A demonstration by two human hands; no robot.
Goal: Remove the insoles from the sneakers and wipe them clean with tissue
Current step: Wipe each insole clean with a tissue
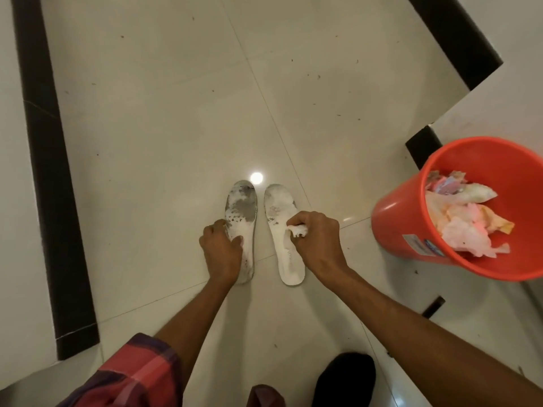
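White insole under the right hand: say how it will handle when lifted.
The thin white insole probably droops if lifted by one end. It looks light, so the crumpled tissue in the right hand may drag it across the glossy tiled floor, unless held like the grey-stained insole under the left hand.

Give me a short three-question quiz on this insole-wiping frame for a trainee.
1. True or false: the left hand holds the crumpled tissue.
2. Which shows more grey grime? A the left insole; B the right insole; C both alike.
3. Fill the gap: the used paper waste lies in the orange ____.
Key: 1 false, the right hand holds it, over the right insole. 2 A. 3 bucket.
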